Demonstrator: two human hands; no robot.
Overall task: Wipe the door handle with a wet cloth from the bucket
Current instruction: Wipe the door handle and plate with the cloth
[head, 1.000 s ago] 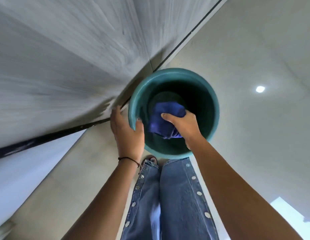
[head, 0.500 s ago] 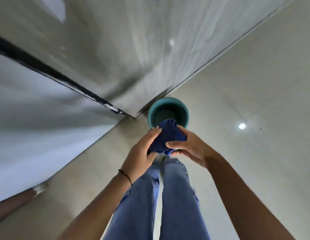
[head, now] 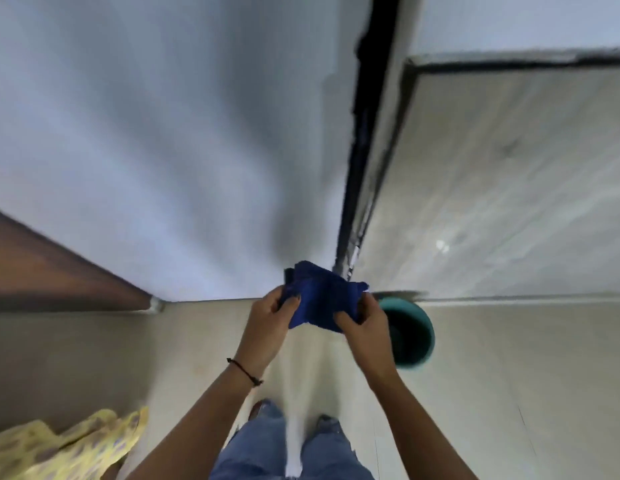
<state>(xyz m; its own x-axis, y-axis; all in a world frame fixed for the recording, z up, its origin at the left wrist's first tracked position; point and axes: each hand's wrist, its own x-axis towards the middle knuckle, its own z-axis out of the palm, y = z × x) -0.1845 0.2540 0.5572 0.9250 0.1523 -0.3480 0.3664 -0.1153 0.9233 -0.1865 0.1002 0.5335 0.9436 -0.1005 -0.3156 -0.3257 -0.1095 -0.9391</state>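
A dark blue cloth [head: 320, 297] is bunched between both my hands, held up in front of me at mid frame. My left hand [head: 267, 323] grips its left side and my right hand [head: 365, 329] grips its right side. The teal bucket [head: 414, 336] stands on the floor just right of my right hand, partly hidden behind it, at the foot of the wall. No door handle shows in this blurred frame.
A pale wall [head: 163, 133] fills the upper left, with a dark vertical frame strip [head: 365, 133] beside a marbled panel [head: 509, 185]. A brown wooden door edge [head: 52, 275] lies at left. Yellow patterned fabric [head: 69, 448] sits bottom left. My jeans and shoes [head: 291, 441] are below.
My right hand lifted the cloth out of the bucket and my left hand left the rim to join it. I stood up and the view swung left; the bucket now sits right.
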